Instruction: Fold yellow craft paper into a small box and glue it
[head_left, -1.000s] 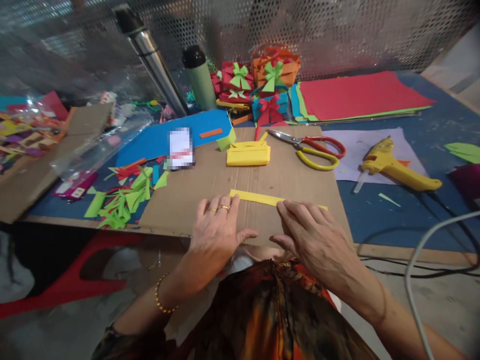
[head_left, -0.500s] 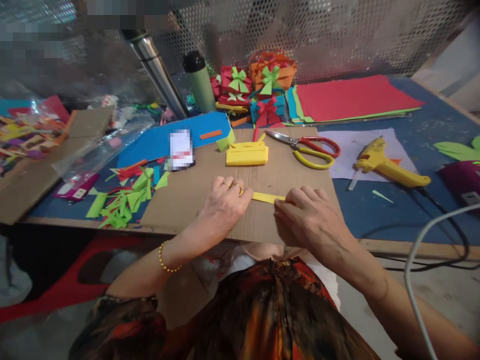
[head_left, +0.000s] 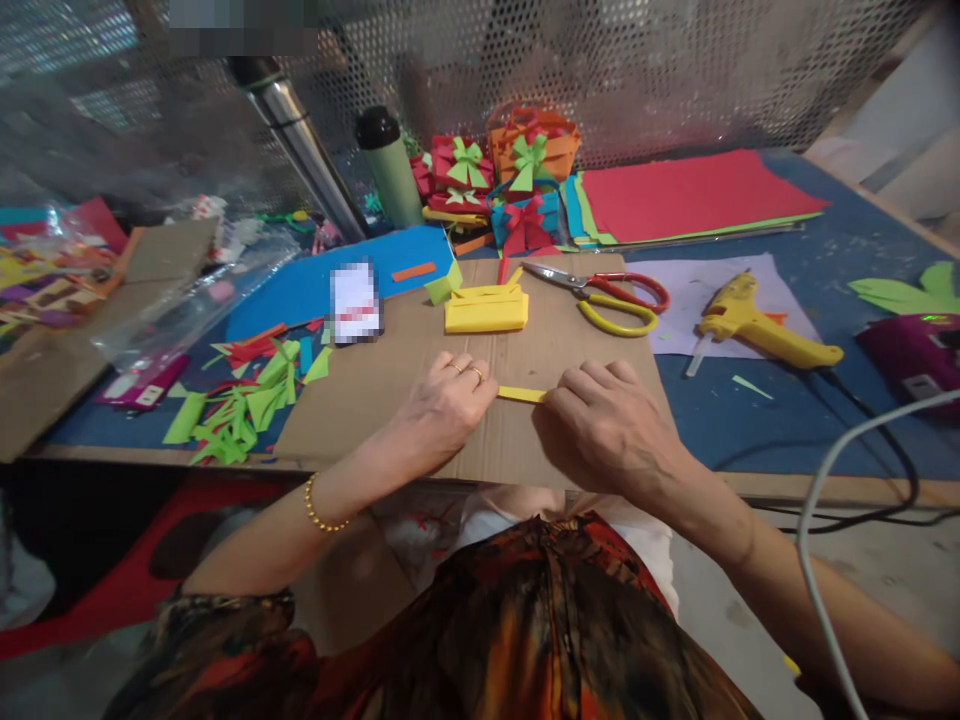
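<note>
A narrow yellow paper strip point(head_left: 523, 395) is stretched between my two hands, low over the brown cardboard point(head_left: 397, 400). My left hand point(head_left: 448, 405) is closed on its left end, and my right hand point(head_left: 604, 415) pinches the right end. Both fingertips are partly hidden behind the knuckles. Just beyond the strip lies a folded yellow paper piece point(head_left: 486, 310). Scissors with one red and one yellow handle point(head_left: 619, 303) rest at the cardboard's upper right, their blades pointing left.
A yellow glue gun point(head_left: 757, 325) lies on pale purple paper at the right, near a grey cable point(head_left: 810, 500). Green scraps point(head_left: 247, 400) and a phone-like object point(head_left: 356, 302) are at left. Behind stand bottles point(head_left: 390, 165), paper boxes point(head_left: 532, 150) and red sheets point(head_left: 697, 195).
The visible part of the yellow strip looks narrower and slightly shorter between my hands. The whole view has shifted a little, moving the table items slightly left.
</note>
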